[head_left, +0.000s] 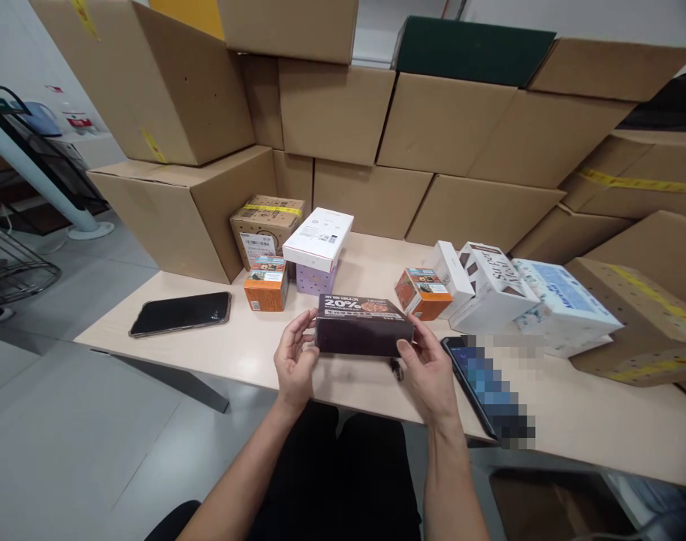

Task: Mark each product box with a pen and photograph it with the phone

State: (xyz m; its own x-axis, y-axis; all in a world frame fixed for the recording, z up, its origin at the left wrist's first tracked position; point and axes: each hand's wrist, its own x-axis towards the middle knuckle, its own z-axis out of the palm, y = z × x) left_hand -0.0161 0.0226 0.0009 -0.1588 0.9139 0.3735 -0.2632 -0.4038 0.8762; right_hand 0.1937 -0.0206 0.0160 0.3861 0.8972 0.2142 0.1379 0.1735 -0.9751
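Between my two hands is a dark brown box with "20%" and a food picture printed on its top. My left hand grips its left end, thumb at the front corner. At the other end my right hand holds it, thumb on the front face and fingers behind. The box is over the table's front part, and I cannot tell whether it touches the surface. Under its right end, partly covered, is a small black item too little to name. An orange box stands just behind my right hand.
A phone lies at left, a larger dark device at right. Another orange box stands near a white box atop a purple one. White boxes line the right. Cardboard cartons wall the back.
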